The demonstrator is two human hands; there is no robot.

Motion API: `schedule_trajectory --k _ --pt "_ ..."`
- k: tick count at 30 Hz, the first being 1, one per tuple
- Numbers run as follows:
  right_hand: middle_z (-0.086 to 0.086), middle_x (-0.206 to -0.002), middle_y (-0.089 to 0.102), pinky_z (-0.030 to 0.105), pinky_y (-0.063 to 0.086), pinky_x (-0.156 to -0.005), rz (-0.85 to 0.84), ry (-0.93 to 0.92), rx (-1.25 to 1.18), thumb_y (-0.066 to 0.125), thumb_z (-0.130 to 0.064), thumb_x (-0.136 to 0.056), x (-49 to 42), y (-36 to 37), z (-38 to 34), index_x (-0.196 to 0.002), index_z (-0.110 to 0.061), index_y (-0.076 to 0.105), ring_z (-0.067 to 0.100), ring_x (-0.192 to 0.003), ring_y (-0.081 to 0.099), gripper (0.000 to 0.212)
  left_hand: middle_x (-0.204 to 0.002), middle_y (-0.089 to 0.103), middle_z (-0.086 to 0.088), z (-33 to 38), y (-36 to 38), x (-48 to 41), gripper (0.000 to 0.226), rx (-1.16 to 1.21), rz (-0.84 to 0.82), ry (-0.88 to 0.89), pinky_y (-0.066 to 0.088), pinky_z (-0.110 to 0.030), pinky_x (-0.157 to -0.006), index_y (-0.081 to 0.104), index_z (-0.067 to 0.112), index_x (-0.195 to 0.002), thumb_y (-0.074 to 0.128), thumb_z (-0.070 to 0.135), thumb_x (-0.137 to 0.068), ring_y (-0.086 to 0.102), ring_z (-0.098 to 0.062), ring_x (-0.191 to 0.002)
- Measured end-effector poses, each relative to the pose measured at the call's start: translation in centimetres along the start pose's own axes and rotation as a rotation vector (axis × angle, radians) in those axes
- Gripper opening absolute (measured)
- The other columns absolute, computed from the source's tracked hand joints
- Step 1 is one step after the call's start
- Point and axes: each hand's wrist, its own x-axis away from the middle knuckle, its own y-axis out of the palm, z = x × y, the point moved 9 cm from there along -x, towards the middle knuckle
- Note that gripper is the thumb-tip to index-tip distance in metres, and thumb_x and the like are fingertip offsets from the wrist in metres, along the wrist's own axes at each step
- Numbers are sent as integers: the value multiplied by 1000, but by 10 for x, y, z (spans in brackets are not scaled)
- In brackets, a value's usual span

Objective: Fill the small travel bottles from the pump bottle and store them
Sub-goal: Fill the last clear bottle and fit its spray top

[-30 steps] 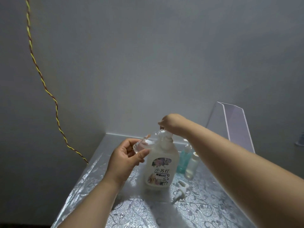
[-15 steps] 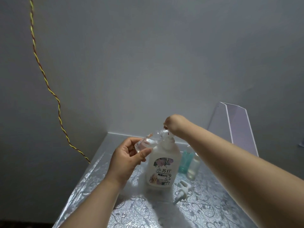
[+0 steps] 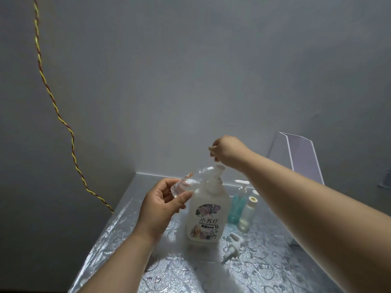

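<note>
Left hand (image 3: 160, 205): your fingers and thumb grip the small bottle (image 3: 186, 183), tilted at the pump bottle (image 3: 208, 216) spout;
Right hand (image 3: 228, 151): your fingers curl above the pump bottle; any hold, cannot tell

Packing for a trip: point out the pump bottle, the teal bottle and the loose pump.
pump bottle (image 3: 207, 223): head view, label.
teal bottle (image 3: 237, 208): head view, body.
loose pump (image 3: 233, 246): head view, middle.
</note>
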Motion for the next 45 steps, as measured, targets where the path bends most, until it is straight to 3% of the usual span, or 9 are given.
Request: schedule_trajectory --k 7,11,15,19,22,25,30,41,45 --pt "13 -121 63 33 49 -96 -103 13 33 42 -12 -96 7 19 -6 -115 -3 65 30 -114 58 31 -73 69 4 2 0 0 41 -7 1 19 45 -16 -52 65 8 -98 76 24 -62 57 -8 -56" --pt "14 -125 61 46 45 -102 -117 5 111 45 -9 -92 -4 32 3 -109 -4 67 35 -116 56 28 -72 69 4 1 3 0 40 -10 -4 18 45 -17 -51 65 7 -98 75 24 -62 57 -8 -55" --pt "15 -108 59 47 45 -99 -154 3 161 49 -7 -86 -6 47 6 -79 -9 56 31 -94 51 10 -70 70 3 -3 0 0 39 -12 16 -4 45 -17 -50 65 10 -95 76 23 -60 58 -8 -54" --pt "12 -94 47 39 39 -86 -192 18 203 50 -3 -81 -12 55 10 -59 -10 42 29 -88 43 25 -71 71 2 -3 -3 -1 41 -20 27 -6 45 -17 -50 66 10 -96 76 23 -59 57 -8 -54" --pt "13 -110 59 40 46 -97 -195 0 157 52 -4 -86 -8 50 6 -89 -3 65 33 -102 55 14 -71 70 3 -3 -2 -1 41 -26 22 -11 45 -17 -51 66 11 -97 77 24 -60 57 -8 -54" --pt "15 -118 64 39 50 -97 -116 -32 27 45 -13 -95 -3 33 4 -113 -2 65 33 -109 60 29 -70 69 4 0 0 0 41 -14 10 -3 44 -17 -51 65 8 -98 76 23 -61 56 -7 -54" --pt "19 -112 69 30 50 -85 -32 -39 -203 45 -20 -97 7 0 -2 -113 3 65 20 -82 57 34 -68 68 6 3 2 0 41 -7 5 1 45 -16 -51 65 8 -98 75 23 -61 56 -6 -54" --pt "16 -121 62 34 48 -98 -134 -48 76 42 -10 -95 6 34 1 -119 -4 63 18 -89 46 33 -66 67 3 -2 0 -1 42 -31 16 1 44 -17 -50 65 7 -99 76 21 -61 56 -8 -53" --pt "9 -95 54 32 46 -90 -171 -59 145 44 -8 -94 2 44 4 -116 -4 64 22 -87 45 30 -67 69 1 -3 -3 -1 42 -39 28 -6 44 -17 -48 66 9 -98 77 22 -60 57 -9 -53"
